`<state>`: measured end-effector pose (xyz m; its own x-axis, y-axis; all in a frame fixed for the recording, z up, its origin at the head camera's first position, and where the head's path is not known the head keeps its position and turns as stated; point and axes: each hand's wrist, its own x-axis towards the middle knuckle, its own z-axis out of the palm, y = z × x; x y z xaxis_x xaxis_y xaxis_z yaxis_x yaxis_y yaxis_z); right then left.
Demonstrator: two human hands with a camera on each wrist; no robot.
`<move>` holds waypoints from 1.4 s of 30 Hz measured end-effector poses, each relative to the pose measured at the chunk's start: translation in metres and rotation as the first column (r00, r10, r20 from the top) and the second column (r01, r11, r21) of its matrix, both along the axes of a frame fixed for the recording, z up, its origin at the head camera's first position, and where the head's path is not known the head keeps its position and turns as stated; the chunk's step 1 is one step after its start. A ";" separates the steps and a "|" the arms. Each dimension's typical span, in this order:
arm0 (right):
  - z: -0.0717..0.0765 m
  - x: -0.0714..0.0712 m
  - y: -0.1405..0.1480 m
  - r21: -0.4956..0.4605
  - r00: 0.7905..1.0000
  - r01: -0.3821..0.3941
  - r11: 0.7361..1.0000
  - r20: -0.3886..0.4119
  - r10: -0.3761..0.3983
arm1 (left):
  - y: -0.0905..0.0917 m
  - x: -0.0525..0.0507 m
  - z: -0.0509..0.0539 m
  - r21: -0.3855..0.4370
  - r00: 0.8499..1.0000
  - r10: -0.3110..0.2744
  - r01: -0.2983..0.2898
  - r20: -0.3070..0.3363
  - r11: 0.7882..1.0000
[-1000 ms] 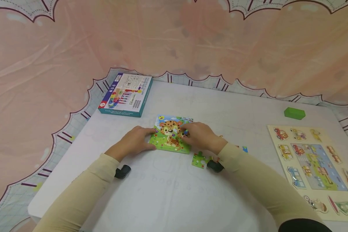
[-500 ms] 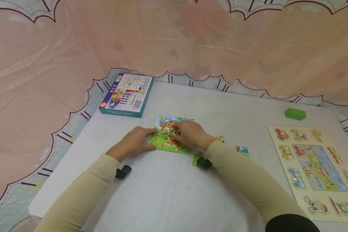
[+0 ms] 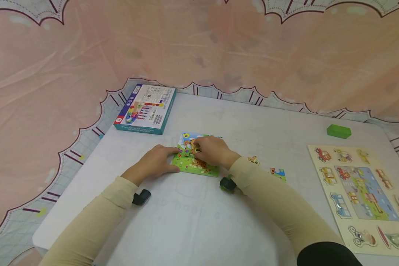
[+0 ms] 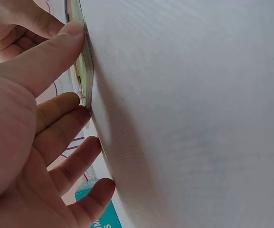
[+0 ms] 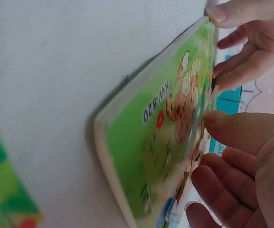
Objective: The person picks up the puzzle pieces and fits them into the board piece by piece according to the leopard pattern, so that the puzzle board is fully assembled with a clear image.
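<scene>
Right hand [image 3: 216,150] has shifted leftward over the leopard board [image 3: 191,167] since the first frame, from the right part of the leopard's head to about its middle; sleeve and wrist went with it. Left hand [image 3: 157,161] unmoved.

Board position: flat on the bench [image 3: 173,225], between the two hands.

Left grip: thumb and forefinger set against the board's left side, thumb by the near corner, other fingers spread loosely; bracing, not wrapped round it. Right grip: appears closed in a pinch on a puzzle piece [image 3: 188,152], mostly hidden behind thumb and fingers, held at or just above the printed picture. Whether it touches the surface, cannot tell.

Progress, as judged: leopard jigsaw partly under way, one piece in work. Right wrist view shows raised edges beneath the fingers; seated or merely lying there, unclear. Count of fitted pieces not readable.

Left over: spotted piece [image 3: 253,160] and blue-and-green piece [image 3: 279,174] loose to the right of the board, apart from each other; green piece [image 5: 6,190] near the board's near right corner, largely covered by the right wrist's gear in the head view. All three look still to be placed.
</scene>
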<state>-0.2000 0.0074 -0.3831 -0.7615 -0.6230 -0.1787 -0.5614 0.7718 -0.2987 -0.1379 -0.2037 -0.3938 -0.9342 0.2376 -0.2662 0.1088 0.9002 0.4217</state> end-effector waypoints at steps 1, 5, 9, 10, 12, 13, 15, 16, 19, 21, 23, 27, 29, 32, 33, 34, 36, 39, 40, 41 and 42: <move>0.000 0.000 -0.001 -0.001 1.000 0.000 1.000 -0.001 0.000 | 0.000 0.000 0.000 -0.001 1.000 -0.003 0.003 -0.004 1.000; -0.001 0.000 -0.005 0.001 1.000 -0.001 1.000 -0.008 0.001 | 0.000 0.000 -0.001 -0.006 1.000 -0.007 0.007 -0.015 1.000; -0.002 0.001 -0.007 0.003 1.000 0.002 1.000 -0.012 -0.002 | 0.000 0.000 0.000 -0.004 1.000 -0.008 0.008 -0.014 1.000; -0.002 0.001 -0.007 0.000 1.000 0.003 1.000 -0.011 -0.003 | 0.000 0.001 0.000 -0.004 1.000 -0.007 0.007 -0.013 1.000; -0.003 0.000 -0.008 -0.006 1.000 0.005 1.000 -0.010 -0.005 | 0.001 0.001 0.001 -0.003 1.000 -0.005 0.005 -0.010 1.000; -0.004 0.000 -0.008 -0.007 1.000 0.005 1.000 -0.012 -0.005 | 0.001 0.001 0.002 -0.003 1.000 -0.004 0.004 -0.008 1.000; -0.005 0.000 -0.009 -0.010 1.000 0.002 1.000 -0.016 -0.002 | 0.002 0.001 0.002 -0.004 1.000 -0.002 0.002 -0.006 1.000; -0.006 0.000 -0.010 -0.011 1.000 0.000 1.000 -0.019 0.000 | 0.002 0.001 0.002 -0.004 1.000 -0.001 0.001 -0.004 1.000; -0.007 -0.001 -0.011 -0.014 1.000 -0.006 1.000 -0.025 0.006 | 0.002 0.001 0.002 -0.005 1.000 0.000 0.000 -0.002 1.000; -0.007 -0.001 -0.012 -0.019 1.000 -0.006 1.000 -0.023 0.006 | 0.002 0.001 0.002 -0.005 1.000 0.001 -0.001 -0.001 1.000; -0.007 -0.001 -0.013 -0.025 1.000 -0.003 1.000 -0.020 0.003 | 0.002 0.001 0.002 -0.006 1.000 0.000 0.000 -0.001 1.000; -0.007 0.000 -0.015 -0.037 1.000 0.006 0.999 -0.015 -0.006 | 0.002 0.001 0.001 -0.004 1.000 0.001 -0.001 -0.004 1.000; -0.007 0.000 -0.016 -0.040 1.000 0.010 0.999 -0.014 -0.011 | 0.002 0.001 0.001 -0.001 1.000 -0.001 0.001 -0.006 1.000; -0.006 0.000 -0.016 -0.045 1.000 0.017 0.999 -0.009 -0.018 | 0.002 0.002 0.002 0.005 1.000 0.000 0.000 -0.006 1.000; -0.006 0.000 -0.016 -0.046 1.000 0.019 0.999 -0.006 -0.019 | 0.002 0.002 0.002 0.005 1.000 0.001 -0.001 -0.006 1.000; -0.006 0.001 -0.016 -0.047 1.000 0.020 0.999 -0.004 -0.020 | 0.002 0.002 0.002 0.006 1.000 0.001 -0.001 -0.005 1.000; -0.006 0.001 -0.016 -0.049 1.000 0.022 0.999 0.001 -0.022 | 0.002 0.002 0.002 0.005 1.000 0.003 -0.003 -0.003 1.000; -0.005 0.001 -0.017 -0.043 1.000 0.023 0.999 0.005 -0.023 | 0.002 0.002 0.002 0.005 1.000 0.002 -0.002 -0.002 1.000; -0.005 0.001 -0.017 -0.041 1.000 0.023 0.999 0.005 -0.023 | 0.002 0.002 0.002 0.005 1.000 0.002 -0.002 -0.002 1.000; -0.005 0.001 -0.017 -0.040 1.000 0.024 0.999 0.006 -0.024 | 0.002 0.002 0.002 0.004 1.000 0.001 -0.001 -0.003 1.000; -0.005 0.001 -0.018 -0.040 1.000 0.025 0.999 0.006 -0.025 | 0.002 0.002 0.002 0.004 1.000 0.000 0.000 -0.005 1.000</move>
